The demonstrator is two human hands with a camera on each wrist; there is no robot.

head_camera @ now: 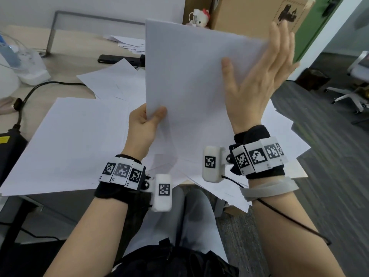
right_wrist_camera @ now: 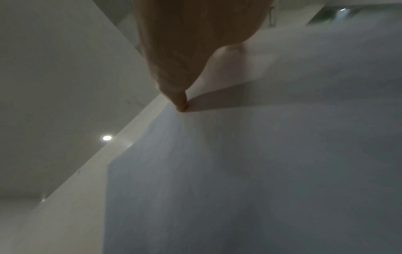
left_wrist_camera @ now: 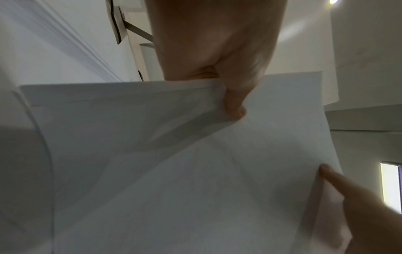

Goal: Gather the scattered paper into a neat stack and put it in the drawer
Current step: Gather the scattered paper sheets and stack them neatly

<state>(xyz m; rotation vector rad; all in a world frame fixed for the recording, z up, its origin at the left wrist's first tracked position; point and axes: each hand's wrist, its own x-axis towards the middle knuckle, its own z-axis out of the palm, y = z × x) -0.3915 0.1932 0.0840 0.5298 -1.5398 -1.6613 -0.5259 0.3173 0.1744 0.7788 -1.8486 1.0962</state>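
Squaring the held sheets (head_camera: 191, 76) above the table (head_camera: 65, 54).
Left hand (head_camera: 142, 126) pinches the sheets' bottom corner; right hand (head_camera: 259, 76), fingers spread, should tap edges flush.

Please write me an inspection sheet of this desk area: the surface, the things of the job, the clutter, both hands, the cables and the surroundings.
Surface: light wooden desk, mostly covered with paper.
Job's things: raised bundle of white paper sheets held upright; loose white sheets scattered below, some overhanging the near edge; drawer not seen.
Clutter: black phone-like slab, white power strip, white cat plush toy, brown cardboard box.
Grippers: left hand pinches the bundle's lower corner; right hand rests open against its right edge, thumb in front.
Cables: black cable across the desk's left side.
Surroundings: grey carpet, white office chair, green door.
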